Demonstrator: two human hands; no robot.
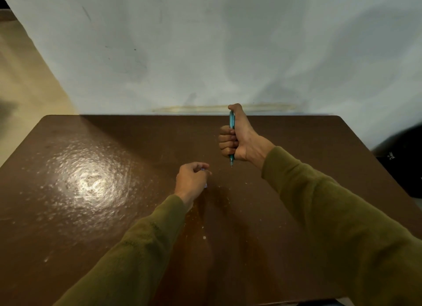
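Over the brown table [91, 191], right hand [237, 143] grips a slim teal pen [232, 122] upright; left hand [190, 180] pinches a small pale piece [206, 185].

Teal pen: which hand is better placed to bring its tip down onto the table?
Right, likely. The right hand grips the teal pen upright, tip down above the table; the left hand is curled round a small thing, mostly hidden.
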